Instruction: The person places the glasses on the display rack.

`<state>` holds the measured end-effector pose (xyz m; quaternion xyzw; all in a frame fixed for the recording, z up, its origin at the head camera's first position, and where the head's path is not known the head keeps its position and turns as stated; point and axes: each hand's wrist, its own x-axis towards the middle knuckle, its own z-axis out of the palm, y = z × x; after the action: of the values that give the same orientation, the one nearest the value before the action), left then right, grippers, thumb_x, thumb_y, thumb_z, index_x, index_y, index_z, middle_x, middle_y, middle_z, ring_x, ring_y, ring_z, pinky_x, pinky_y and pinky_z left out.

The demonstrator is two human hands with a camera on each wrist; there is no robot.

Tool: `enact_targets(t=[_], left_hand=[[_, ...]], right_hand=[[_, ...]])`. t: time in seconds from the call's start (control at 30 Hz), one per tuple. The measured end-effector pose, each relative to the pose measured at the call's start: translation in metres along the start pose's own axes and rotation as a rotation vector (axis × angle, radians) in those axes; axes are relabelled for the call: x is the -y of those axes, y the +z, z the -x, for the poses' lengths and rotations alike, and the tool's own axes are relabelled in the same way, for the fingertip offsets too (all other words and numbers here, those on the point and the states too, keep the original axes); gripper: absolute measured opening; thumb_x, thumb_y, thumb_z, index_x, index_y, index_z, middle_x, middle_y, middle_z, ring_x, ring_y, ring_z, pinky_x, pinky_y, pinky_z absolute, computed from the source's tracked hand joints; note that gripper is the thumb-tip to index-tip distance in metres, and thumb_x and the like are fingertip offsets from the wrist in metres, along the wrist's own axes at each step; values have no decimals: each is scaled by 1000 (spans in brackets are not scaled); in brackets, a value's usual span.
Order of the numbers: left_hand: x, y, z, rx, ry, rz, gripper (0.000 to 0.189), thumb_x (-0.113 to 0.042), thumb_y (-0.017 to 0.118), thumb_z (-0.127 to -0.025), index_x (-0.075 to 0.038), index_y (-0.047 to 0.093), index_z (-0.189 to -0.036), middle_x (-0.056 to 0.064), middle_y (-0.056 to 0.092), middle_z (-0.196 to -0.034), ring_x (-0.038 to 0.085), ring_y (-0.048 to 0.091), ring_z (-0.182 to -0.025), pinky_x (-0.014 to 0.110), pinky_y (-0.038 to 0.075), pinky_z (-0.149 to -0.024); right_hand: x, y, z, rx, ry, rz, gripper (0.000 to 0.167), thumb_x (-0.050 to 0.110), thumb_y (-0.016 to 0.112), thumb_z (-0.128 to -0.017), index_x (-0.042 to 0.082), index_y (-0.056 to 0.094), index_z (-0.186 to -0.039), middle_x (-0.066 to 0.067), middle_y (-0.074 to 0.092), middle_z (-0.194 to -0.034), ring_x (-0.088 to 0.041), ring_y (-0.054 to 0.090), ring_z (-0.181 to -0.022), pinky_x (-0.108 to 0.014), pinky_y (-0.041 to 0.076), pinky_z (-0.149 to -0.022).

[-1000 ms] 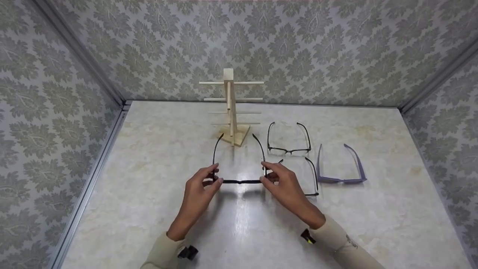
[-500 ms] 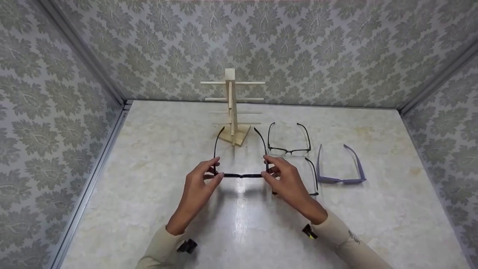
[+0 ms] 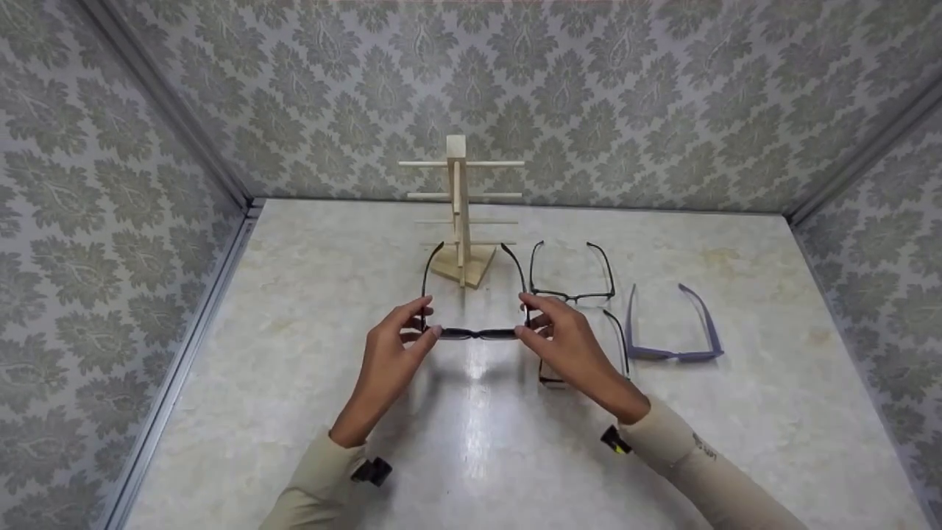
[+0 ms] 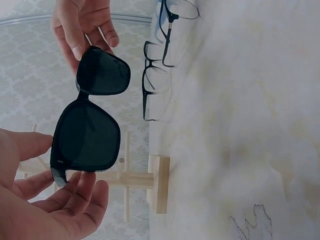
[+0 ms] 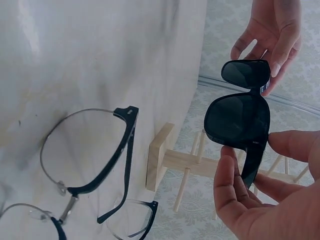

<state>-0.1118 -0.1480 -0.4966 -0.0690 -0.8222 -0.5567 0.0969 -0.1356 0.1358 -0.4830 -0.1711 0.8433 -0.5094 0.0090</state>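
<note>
My left hand (image 3: 391, 357) and right hand (image 3: 572, 346) hold a pair of black sunglasses (image 3: 478, 334) level above the table, each pinching one front corner between thumb and fingers. Both temples are unfolded and point away from me. Their tips overlap the base of a wooden stand (image 3: 464, 221) in the head view. In the left wrist view the dark lenses (image 4: 92, 135) face the camera. The stand is an upright post with several thin crossbars, and nothing hangs on them.
To the right lie black-framed eyeglasses (image 3: 572, 297) and purple glasses (image 3: 673, 356), temples unfolded. Another dark-rimmed pair (image 3: 624, 342) lies nearer, partly hidden under my right hand. Patterned walls (image 3: 515, 88) enclose the table (image 3: 294, 309) at the back and sides.
Both hands have moved the sunglasses forward, toward the stand. The front has tilted a little, so more of the lenses shows. The other glasses have stayed in place.
</note>
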Motion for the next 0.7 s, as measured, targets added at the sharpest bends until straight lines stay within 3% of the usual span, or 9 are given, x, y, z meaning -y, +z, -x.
enact_targets(t=[0.37,0.53,0.7], left_hand=[[7,5,-15,-5,-93,25,46,-6,79,-102,-1,69,-146,20,76,-127,31,72,-110,52,61,-97],[9,6,-19,-7,-107,25,46,-7,79,-102,-1,69,-146,17,77,-127,29,72,-110,50,62,-97],[11,6,-21,-16,-112,35,46,-7,80,-101,0,69,-145,16,77,-125,29,73,-108,48,62,-96]], right_hand=[[-3,-6,-17,37,108,-60,58,11,79,-101,1,60,-156,-17,69,-141,-29,74,-115,-37,62,-89],[-4,-8,-21,36,114,-85,59,11,80,-101,0,61,-155,-18,68,-142,-30,74,-114,-39,63,-89],[-7,-6,-25,40,136,-84,59,13,81,-100,2,62,-155,-16,69,-142,-28,75,-111,-33,61,-82]])
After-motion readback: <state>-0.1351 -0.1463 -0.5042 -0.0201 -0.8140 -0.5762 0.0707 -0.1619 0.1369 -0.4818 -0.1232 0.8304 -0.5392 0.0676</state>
